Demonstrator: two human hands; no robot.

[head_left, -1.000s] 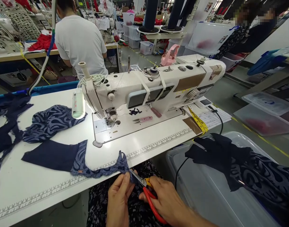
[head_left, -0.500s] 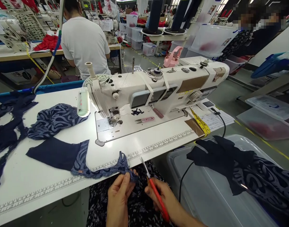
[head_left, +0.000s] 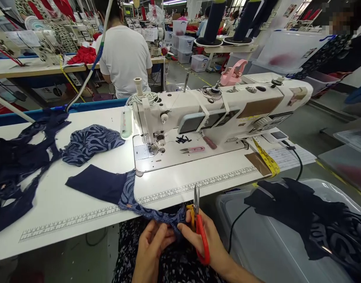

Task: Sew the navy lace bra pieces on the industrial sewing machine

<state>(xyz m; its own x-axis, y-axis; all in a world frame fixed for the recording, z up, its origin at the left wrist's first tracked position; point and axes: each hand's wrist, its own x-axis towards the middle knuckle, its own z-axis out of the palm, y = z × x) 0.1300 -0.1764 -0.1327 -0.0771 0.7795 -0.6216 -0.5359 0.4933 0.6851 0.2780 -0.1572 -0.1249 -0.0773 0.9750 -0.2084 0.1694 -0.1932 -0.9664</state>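
A navy garment piece (head_left: 128, 192) with patterned lace lies partly on the table, its narrow lace strip running off the front edge toward me. My left hand (head_left: 152, 249) pinches the underside of this strip between thumb and fingers. Close by on the right, my right hand (head_left: 208, 239) grips a pair of scissors (head_left: 203, 241) with red handles, blades pointing up and away. The right thumb presses against the end of the strip, near a small yellow-orange part by the scissors. The fingertips behind the fabric are partly hidden.
A white sewing machine (head_left: 174, 102) stands behind, with pink thread snips (head_left: 195, 149) on its bed. Navy lace pieces (head_left: 92, 143) lie left. A clear plastic bin (head_left: 257, 251) with navy fabric (head_left: 286, 204) stands right. A person in a white shirt (head_left: 126, 59) sits ahead.
My right hand has come in to the lace strip, and its thumb now touches the end. The scissors have turned more upright. My left hand holds farther back along the strip. The view has shifted left.
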